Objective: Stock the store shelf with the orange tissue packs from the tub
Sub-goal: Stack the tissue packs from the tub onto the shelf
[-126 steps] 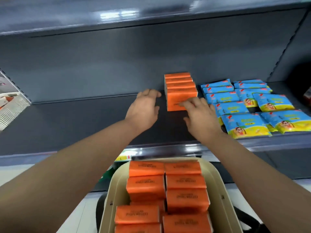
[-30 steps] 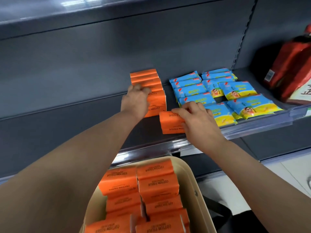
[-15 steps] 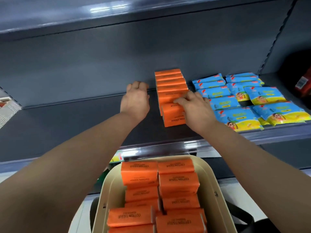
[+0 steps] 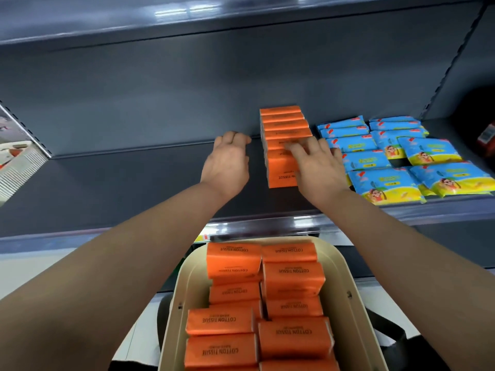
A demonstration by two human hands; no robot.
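A row of orange tissue packs (image 4: pixel 284 124) stands on the dark grey shelf (image 4: pixel 134 188), running from the back wall toward the front. My right hand (image 4: pixel 318 167) rests with spread fingers on the top of the front pack (image 4: pixel 281 174) and the one behind it. My left hand (image 4: pixel 227 164) hovers just left of the row, fingers loosely bent, holding nothing and apart from the packs. Below the shelf edge, the beige tub (image 4: pixel 345 290) holds several more orange packs (image 4: pixel 293 279) in two columns.
Blue and yellow packets (image 4: pixel 375 145) lie in rows right beside the orange row. A red item (image 4: pixel 486 135) sits at the far right, white goods (image 4: pixel 16 159) at the far left. An upper shelf (image 4: pixel 187 20) hangs overhead. Bare shelf stretches left of the row.
My right hand slid the loose front pack back against the orange row and now lies on it. My left hand came off the row's side and moved a little left.
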